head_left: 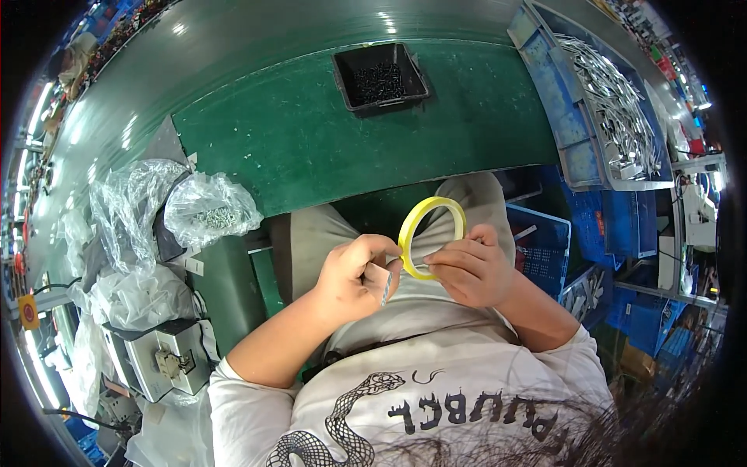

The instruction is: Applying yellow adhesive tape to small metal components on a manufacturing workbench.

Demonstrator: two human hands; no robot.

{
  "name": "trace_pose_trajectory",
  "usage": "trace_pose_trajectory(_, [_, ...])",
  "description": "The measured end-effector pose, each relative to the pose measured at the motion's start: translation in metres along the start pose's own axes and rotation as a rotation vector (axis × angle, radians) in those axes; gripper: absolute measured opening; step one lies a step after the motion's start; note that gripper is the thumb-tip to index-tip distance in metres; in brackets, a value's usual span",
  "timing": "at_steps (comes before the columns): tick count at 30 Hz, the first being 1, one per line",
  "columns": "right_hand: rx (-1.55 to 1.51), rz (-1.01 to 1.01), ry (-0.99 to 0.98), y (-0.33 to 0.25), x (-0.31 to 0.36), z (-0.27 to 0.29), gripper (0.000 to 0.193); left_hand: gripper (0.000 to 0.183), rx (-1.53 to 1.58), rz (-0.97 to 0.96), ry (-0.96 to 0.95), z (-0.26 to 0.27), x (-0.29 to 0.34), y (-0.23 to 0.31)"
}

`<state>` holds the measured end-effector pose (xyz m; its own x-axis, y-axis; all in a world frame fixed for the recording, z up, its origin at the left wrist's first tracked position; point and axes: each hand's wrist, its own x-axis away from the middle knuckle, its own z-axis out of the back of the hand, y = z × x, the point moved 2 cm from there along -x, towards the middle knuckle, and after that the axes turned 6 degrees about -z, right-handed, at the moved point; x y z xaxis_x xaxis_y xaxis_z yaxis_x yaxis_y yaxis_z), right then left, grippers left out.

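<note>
Above my lap, my right hand [471, 268] grips a narrow roll of yellow tape [407, 232] by its right and lower edge, holding the ring upright. My left hand [356, 279] is closed at the left side of the roll, its thumb and forefinger pinched close against the tape. A thin silvery piece [387, 289] sticks out below the left fingers; its exact kind is too small to tell. Whether the left fingertips pinch the loose tape end is not clear.
A black bin [341, 84] of small dark parts stands on the green table [257, 148]. On the right, a blue crate [572, 128] holds many metal strips. Plastic bags [214, 208], one with small metal parts, lie left, above a grey metal device [167, 362]. Blue baskets [541, 241] stand lower right.
</note>
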<state>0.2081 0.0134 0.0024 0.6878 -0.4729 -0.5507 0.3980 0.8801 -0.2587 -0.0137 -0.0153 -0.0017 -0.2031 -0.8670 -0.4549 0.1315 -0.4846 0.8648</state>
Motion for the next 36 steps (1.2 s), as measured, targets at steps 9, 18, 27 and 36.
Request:
trace_pose_trajectory(9, [-0.001,0.04,-0.007,0.0,0.003,-0.002,0.022,0.024,-0.032,-0.074,-0.02,0.0,-0.001,-0.003])
trace_pose_trajectory(18, [-0.065,-0.01,-0.007,0.004,0.001,0.001,0.025,0.031,-0.044,-0.221,-0.223,-0.015,0.002,-0.002])
trace_pose_trajectory(27, [-0.078,-0.007,0.051,0.001,-0.001,0.001,0.026,0.026,-0.085,-0.18,0.132,0.002,-0.005,0.004])
trace_pose_trajectory(36, [-0.022,0.011,0.001,0.002,-0.002,0.009,0.025,0.033,-0.258,-0.278,0.094,0.004,-0.01,0.002])
